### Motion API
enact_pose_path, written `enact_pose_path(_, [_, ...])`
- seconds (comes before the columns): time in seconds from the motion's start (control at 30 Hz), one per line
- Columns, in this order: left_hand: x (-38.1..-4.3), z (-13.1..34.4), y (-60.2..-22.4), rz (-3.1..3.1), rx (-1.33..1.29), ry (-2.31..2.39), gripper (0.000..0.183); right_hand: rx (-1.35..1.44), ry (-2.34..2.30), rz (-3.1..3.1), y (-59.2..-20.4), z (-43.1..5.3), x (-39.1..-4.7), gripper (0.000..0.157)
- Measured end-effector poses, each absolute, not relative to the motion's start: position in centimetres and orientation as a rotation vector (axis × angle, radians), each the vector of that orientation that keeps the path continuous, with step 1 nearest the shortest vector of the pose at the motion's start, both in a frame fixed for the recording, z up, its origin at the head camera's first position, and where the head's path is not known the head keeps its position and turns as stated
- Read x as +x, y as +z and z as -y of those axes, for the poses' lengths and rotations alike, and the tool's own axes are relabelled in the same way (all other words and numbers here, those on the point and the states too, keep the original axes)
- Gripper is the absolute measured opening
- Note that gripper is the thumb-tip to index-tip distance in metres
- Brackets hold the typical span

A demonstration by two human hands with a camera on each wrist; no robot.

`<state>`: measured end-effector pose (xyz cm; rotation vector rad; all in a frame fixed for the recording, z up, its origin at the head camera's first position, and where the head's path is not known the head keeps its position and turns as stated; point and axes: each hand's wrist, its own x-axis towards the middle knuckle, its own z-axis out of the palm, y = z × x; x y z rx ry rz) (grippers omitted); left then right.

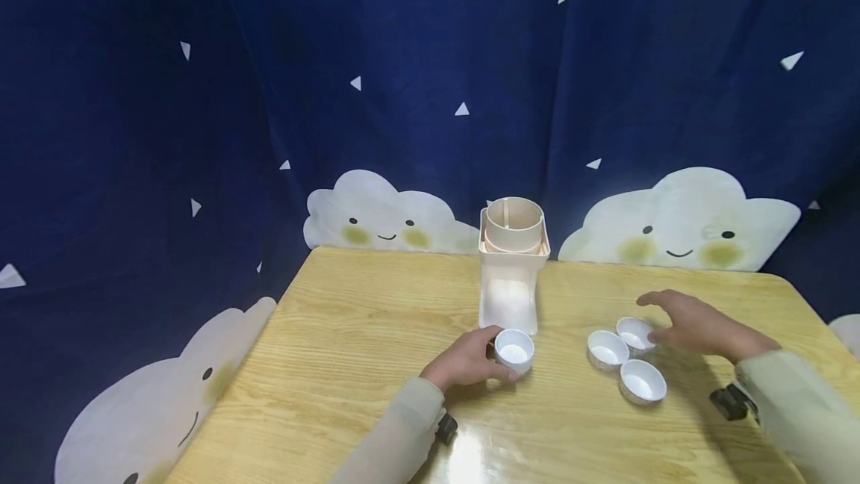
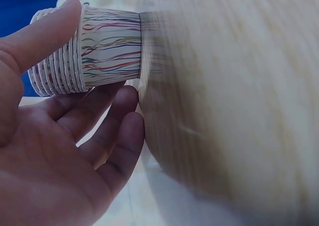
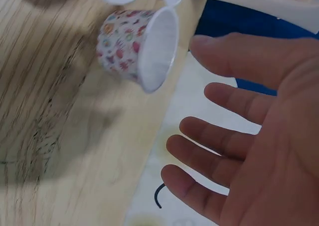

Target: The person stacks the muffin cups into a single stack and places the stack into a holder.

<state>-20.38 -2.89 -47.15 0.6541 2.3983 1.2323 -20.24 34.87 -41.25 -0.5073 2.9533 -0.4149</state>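
My left hand (image 1: 469, 361) holds a stack of white paper cups (image 1: 514, 349) near the middle of the table, thumb on one side and fingers on the other. In the left wrist view the stack (image 2: 112, 46) shows several nested rims and coloured wavy lines on its outermost cup. At the right, my right hand (image 1: 699, 331) is beside three small white cups, fingers spread and holding nothing. These are the left cup (image 1: 608, 349), the back cup (image 1: 635, 333) and the front cup (image 1: 643, 382). A cup (image 3: 119, 49) in the right wrist view bears a flower print.
Behind the stack stands a cream plastic stand (image 1: 508, 297) with a round open holder (image 1: 514, 224) on top. The wooden table (image 1: 349, 320) has a dark blue curtain (image 1: 416, 36) with cloud pictures behind it and to its left.
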Motion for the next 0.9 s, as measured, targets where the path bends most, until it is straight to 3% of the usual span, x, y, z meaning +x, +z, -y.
enact_pose_path(0.4, [-20.4,2.9,-47.0,-2.396,0.644,1.222,0.051,-0.535,-0.460,-2.874,-42.8,-35.1,-20.6,0.077])
enact_pose_path(0.6, [-20.5,2.9,-47.0,-2.388,0.638,1.234,0.051,-0.597,-0.456,-2.891,-43.1,-35.1,-20.7,0.073])
enact_pose_path(0.9, [-20.5,2.9,-47.1,-2.367,0.631,1.250,0.052,-0.479,-0.472,-2.859,-43.3,-34.8,-20.8,0.072])
